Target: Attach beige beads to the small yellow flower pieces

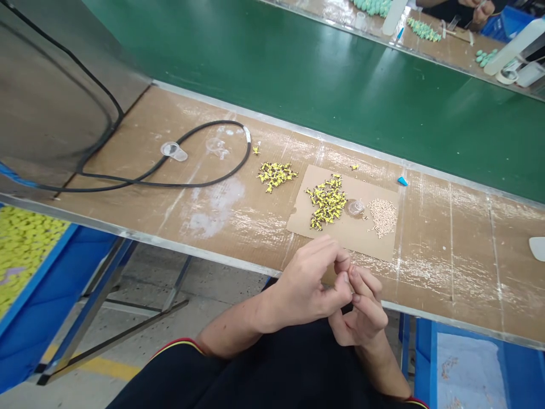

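My left hand and my right hand meet fingertip to fingertip over the near edge of the table. Both are closed in a pinch, and whatever lies between the fingers is too small and hidden to name. Just beyond them a flat cardboard sheet lies on the table. On it are a pile of small yellow and black pieces, a small clear container and a pile of tiny pale pinkish pieces. A second group of yellow and black pieces lies left of the sheet.
A looped black cable and a clear plastic scoop-like piece lie at the left. Behind the table runs a green belt. Blue bins stand below, one with yellow pieces. Another person's hands show across the belt.
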{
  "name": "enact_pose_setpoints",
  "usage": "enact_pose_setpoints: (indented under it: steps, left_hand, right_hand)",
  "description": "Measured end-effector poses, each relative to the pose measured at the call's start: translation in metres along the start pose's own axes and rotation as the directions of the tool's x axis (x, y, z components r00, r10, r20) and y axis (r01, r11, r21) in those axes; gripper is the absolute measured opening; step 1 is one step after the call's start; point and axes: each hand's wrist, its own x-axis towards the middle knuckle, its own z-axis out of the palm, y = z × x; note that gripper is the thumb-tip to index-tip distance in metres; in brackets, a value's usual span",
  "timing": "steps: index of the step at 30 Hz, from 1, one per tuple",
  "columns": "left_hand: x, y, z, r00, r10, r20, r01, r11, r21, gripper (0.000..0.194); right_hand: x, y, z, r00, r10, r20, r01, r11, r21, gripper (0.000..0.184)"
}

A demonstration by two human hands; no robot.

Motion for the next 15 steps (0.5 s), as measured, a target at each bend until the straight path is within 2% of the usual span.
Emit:
enact_pose_setpoints:
  steps: [5,10,15]
  left_hand:
    - [-0.003,-0.004,0.009,0.99,0.081,-0.111,-0.08,0.997,0.017,0.018]
    - [-0.005,-0.006,0.013,0.966,0.164,-0.199,-0.154,0.986,0.061,0.019]
    - [-0.004,-0.006,0.017,0.942,0.214,-0.26,-0.193,0.976,0.104,0.02]
  right_hand:
    - [-0.011,-0.005,0.004,0.994,0.104,-0.021,-0.103,0.994,0.033,0.056]
    - [-0.015,-0.013,0.005,0.983,0.182,0.004,-0.179,0.961,0.212,0.071]
    - [-0.01,-0.02,0.005,0.974,0.22,0.048,-0.224,0.937,0.269,0.07]
